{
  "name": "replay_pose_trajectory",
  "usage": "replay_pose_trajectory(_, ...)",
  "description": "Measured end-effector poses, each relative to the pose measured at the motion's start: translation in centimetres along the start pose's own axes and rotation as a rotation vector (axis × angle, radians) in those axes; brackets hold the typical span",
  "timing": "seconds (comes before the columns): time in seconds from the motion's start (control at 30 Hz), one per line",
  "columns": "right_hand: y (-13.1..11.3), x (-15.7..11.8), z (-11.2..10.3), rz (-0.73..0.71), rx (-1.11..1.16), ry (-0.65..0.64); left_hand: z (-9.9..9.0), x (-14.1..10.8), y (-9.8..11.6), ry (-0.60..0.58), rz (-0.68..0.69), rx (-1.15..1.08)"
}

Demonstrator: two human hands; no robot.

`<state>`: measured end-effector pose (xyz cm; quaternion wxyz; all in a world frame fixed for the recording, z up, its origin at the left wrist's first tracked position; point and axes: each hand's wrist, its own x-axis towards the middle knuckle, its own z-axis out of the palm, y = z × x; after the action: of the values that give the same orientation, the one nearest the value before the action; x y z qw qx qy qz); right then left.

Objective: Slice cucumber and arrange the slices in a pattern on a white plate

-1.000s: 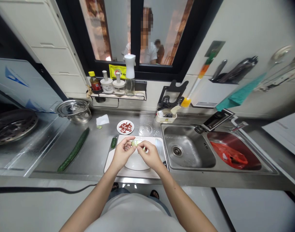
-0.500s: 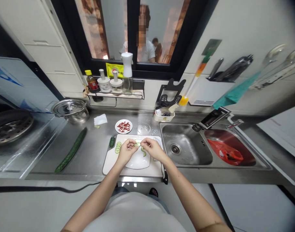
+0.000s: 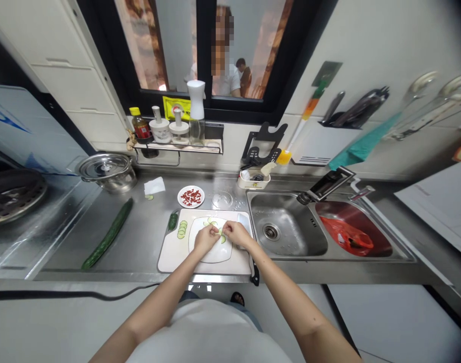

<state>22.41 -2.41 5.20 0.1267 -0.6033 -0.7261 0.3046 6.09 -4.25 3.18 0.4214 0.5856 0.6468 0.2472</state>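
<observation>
Over the right half of a white plate (image 3: 217,255), both hands meet with their fingertips close together. My left hand (image 3: 207,239) is closed in a pinch on a thin cucumber slice (image 3: 220,232). My right hand (image 3: 236,234) pinches at the same slice from the other side; fingers partly hide it. More cucumber slices lie along the plate's far edge and below the fingertips. The plate rests on a cutting board (image 3: 173,259). A row of overlapping cucumber slices (image 3: 181,230) and a cucumber stub (image 3: 173,221) lie at the board's left. A knife (image 3: 255,275) lies along its right side.
A whole cucumber (image 3: 108,237) lies on the counter at left, near a lidded steel pot (image 3: 108,171). Behind the board stands a small dish of chopped red pieces (image 3: 191,197). A double sink (image 3: 287,227) with a red plastic bag (image 3: 346,236) is at right.
Both hands have moved slightly right and nearer across the plate, still pinching. Cucumber slices at the plate's far edge now show more clearly. The view has shifted a little.
</observation>
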Motion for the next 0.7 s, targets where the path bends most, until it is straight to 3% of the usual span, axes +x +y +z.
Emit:
replay_pose_trajectory(0.3,-0.3,0.0,1.0,0.1,-0.225,-0.078,1.4,0.8,-0.2,-0.031,-0.016,0.241)
replay_pose_trajectory(0.7,-0.5,0.2,1.5,0.106,-0.389,-0.121,1.8,0.1,-0.3,0.026,0.168,0.446)
